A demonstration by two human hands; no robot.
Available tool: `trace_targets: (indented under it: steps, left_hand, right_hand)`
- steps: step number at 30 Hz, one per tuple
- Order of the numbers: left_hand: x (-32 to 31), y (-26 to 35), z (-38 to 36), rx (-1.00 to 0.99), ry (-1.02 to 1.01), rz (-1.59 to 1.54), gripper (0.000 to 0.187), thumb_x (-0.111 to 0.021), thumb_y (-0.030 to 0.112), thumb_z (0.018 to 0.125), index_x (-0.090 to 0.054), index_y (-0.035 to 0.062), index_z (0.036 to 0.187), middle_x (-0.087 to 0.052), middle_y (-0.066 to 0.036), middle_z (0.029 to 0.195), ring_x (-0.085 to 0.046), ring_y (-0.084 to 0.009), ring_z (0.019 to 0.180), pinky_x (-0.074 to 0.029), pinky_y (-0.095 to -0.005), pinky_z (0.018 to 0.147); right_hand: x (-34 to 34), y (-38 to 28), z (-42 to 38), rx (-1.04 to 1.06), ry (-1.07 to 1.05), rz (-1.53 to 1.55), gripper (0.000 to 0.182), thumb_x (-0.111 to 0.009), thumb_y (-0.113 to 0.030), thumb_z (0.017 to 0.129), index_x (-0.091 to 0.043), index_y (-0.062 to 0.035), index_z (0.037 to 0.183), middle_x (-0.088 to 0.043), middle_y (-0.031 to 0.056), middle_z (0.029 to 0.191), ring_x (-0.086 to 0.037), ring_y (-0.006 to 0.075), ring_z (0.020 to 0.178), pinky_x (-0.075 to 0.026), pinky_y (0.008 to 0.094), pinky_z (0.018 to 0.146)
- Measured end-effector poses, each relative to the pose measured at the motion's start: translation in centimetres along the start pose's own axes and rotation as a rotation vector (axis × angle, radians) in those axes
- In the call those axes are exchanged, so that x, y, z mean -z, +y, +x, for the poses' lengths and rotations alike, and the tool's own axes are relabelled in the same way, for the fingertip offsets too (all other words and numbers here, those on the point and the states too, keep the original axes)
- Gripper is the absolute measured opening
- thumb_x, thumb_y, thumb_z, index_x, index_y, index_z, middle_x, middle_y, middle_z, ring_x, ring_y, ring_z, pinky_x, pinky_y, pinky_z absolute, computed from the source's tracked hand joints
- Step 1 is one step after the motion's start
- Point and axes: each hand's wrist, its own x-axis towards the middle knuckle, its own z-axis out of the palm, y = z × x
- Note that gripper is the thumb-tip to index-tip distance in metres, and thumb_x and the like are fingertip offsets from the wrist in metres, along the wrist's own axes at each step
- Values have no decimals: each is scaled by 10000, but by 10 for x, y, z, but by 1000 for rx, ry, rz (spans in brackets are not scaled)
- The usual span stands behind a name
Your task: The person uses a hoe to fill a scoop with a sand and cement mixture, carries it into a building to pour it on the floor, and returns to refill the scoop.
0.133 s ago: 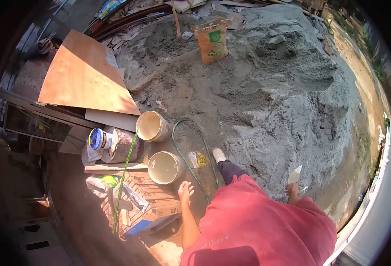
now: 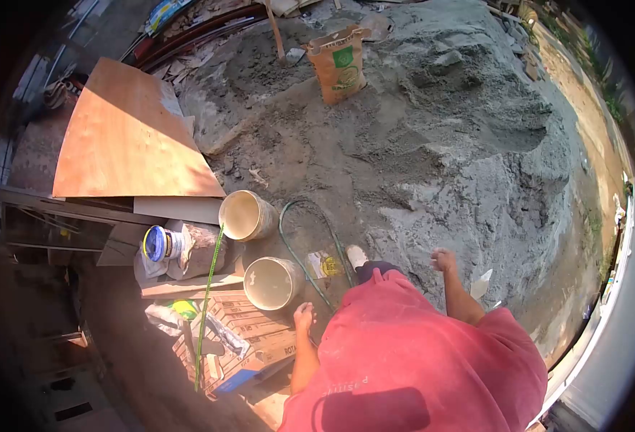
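Note:
My left hand (image 2: 304, 317) hangs empty beside the lower of two pale buckets (image 2: 273, 284), its fingers loosely bent and not touching the rim. My right hand (image 2: 443, 261) is held out over the edge of the grey sand pile (image 2: 469, 194), fingers slightly apart, with nothing visible in it. Below and right of that hand, near my forearm, is a pale flat piece (image 2: 482, 284) whose kind I cannot make out. The second bucket (image 2: 248, 216) stands just beyond the first. Both buckets look empty inside.
A dark green hose (image 2: 283, 216) loops by my foot (image 2: 356, 255). Left lie a cardboard box (image 2: 260, 335) with a hammer on it, a bright green strip (image 2: 209, 302), a blue-lidded tub (image 2: 160, 245) and a plywood sheet (image 2: 134, 137). A paper sack (image 2: 339, 68) stands on the sand.
My right hand has swung forward and left, away from the pale flat piece. My left hand has lowered slightly and its fingers are more bent. The view has shifted a little.

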Motion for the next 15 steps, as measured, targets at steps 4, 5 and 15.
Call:
trace_targets:
  steps: [4,5,15]
  left_hand:
    - [1,-2,75,-106,62,132,357,-595,268,865,-576,28,1129,-645,-81,994,-626,-187,849,-469,-310,526]
    - [0,20,67,43,117,-153,325,-596,264,864,-596,27,1086,-649,-64,956,-622,-165,811,-444,-289,481]
    - [8,113,163,182,20,-101,312,-579,239,875,-551,60,1130,-618,-67,971,-588,-163,738,-427,-267,478]
  right_hand:
    - [-111,-202,7,620,-214,-136,263,-607,-103,796,-596,17,1030,-641,73,818,-619,139,667,-494,270,605]
    - [-136,-231,7,662,-266,-128,282,-616,-113,784,-601,18,1033,-647,82,816,-609,141,667,-480,286,606]
    - [-239,-339,13,709,-390,-346,264,-596,-110,790,-613,-8,1033,-655,82,850,-613,153,743,-485,284,676]
